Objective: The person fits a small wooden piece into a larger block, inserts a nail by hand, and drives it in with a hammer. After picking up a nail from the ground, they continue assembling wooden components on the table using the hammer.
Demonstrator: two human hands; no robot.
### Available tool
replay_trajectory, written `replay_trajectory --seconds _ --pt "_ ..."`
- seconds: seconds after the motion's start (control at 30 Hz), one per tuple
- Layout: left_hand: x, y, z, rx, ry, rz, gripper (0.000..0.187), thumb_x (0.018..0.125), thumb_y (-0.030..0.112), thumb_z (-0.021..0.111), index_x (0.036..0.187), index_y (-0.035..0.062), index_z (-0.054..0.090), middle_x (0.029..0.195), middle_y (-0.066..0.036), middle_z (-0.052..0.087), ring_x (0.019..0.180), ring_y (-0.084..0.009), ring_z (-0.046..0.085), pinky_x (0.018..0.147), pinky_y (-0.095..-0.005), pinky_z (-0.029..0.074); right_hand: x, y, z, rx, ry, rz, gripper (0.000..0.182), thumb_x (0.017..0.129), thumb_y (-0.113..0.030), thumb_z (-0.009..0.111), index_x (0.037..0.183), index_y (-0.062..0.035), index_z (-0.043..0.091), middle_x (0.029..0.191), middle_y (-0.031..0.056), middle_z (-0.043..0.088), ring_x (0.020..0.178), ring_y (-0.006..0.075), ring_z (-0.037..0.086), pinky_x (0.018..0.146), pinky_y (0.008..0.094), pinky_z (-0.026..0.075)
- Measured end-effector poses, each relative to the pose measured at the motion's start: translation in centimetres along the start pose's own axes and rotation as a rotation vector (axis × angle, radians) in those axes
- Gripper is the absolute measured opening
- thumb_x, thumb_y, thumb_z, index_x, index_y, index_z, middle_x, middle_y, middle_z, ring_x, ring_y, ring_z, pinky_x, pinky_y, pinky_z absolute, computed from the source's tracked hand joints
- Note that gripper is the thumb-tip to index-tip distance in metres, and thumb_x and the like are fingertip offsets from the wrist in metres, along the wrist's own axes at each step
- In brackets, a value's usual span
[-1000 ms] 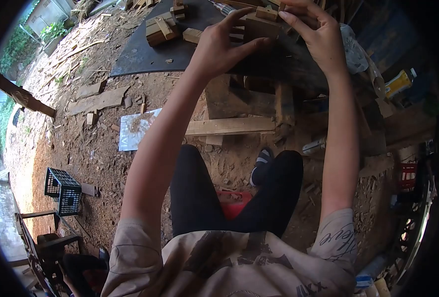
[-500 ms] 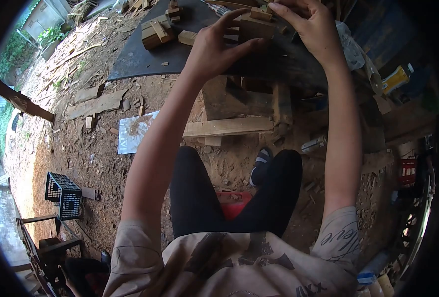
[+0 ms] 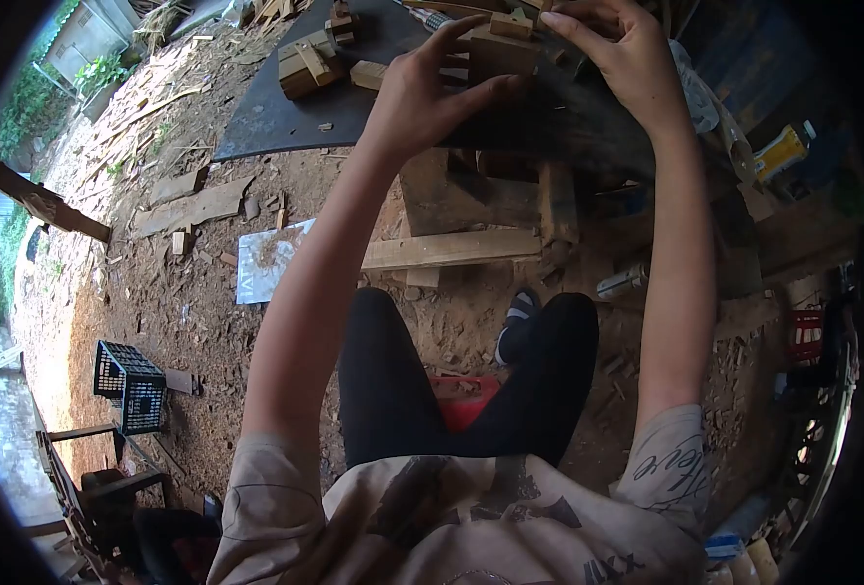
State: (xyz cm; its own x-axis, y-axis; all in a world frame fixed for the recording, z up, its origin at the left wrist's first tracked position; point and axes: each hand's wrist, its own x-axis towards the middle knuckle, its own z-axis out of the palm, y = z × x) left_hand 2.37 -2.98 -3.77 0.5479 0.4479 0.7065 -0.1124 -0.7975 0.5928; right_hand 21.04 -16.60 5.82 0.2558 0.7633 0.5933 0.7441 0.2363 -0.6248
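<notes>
A dark wooden block [image 3: 502, 58] stands on the dark tabletop, with a smaller, lighter wood piece [image 3: 512, 25] on top of it. My left hand [image 3: 422, 96] curls around the block, fingers along its far left side and thumb across its near face. To the right of the small piece, my right hand [image 3: 619, 47] is raised with thumb and forefinger pinched together. Anything between those fingertips is too small to make out, and the other fingers are partly cut off by the top edge.
Left on the dark table [image 3: 256, 125] sit joined wooden blocks [image 3: 307, 66] and a small offcut [image 3: 368, 74]. A clear plastic bag [image 3: 695, 93] and a yellow-labelled bottle [image 3: 783, 154] are at right. A plastic crate [image 3: 130, 385] stands on the chip-strewn ground. A timber beam [image 3: 451, 250] runs below the table.
My right hand has shifted slightly right, away from the small wood piece. My left hand stays around the block.
</notes>
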Motion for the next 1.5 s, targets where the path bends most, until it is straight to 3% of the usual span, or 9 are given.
replay_trajectory --seconds 0.33,0.93,1.23,1.5 --pt "0.1 -0.4 0.1 0.044 0.021 0.064 0.082 0.086 0.044 0.092 0.154 0.01 0.06 0.117 -0.019 0.081 0.111 -0.0322 0.079 0.096 -0.0437 0.064 -0.3 -0.5 0.1 0.022 -0.014 0.031 0.024 0.101 -0.009 0.078 0.124 -0.0035 0.073 0.11 0.0083 0.076 0.102 0.0185 0.075 0.093 0.0364 0.061" --pt "0.1 -0.4 0.0 0.017 -0.002 0.028 0.085 0.085 0.046 0.092 0.154 0.0088 0.059 0.113 -0.02 0.082 0.109 -0.0325 0.08 0.095 -0.0438 0.064 -0.5 -0.6 0.5 0.009 0.013 0.051 0.03 0.101 -0.009 0.078 0.13 -0.0048 0.073 0.114 0.0093 0.078 0.104 0.0189 0.076 0.095 0.0357 0.062" --pt "0.1 -0.2 0.0 0.03 0.002 0.03 0.087 0.085 0.05 0.092 0.153 0.0074 0.059 0.114 -0.02 0.081 0.11 -0.0321 0.08 0.096 -0.0435 0.063 -0.2 0.7 0.8 0.122 -0.002 0.098 0.032 0.101 -0.008 0.078 0.134 -0.0089 0.076 0.104 0.0045 0.079 0.093 0.0113 0.073 0.081 0.0303 0.06" --pt "0.0 -0.1 -0.1 0.024 -0.004 0.008 0.089 0.084 0.054 0.092 0.153 0.0071 0.059 0.115 -0.02 0.081 0.111 -0.0319 0.079 0.097 -0.0438 0.063 -0.1 0.9 0.9 0.12 -0.002 0.124 0.032 0.101 -0.009 0.079 0.133 -0.0092 0.076 0.103 0.0049 0.079 0.095 0.0123 0.073 0.085 0.0313 0.061"
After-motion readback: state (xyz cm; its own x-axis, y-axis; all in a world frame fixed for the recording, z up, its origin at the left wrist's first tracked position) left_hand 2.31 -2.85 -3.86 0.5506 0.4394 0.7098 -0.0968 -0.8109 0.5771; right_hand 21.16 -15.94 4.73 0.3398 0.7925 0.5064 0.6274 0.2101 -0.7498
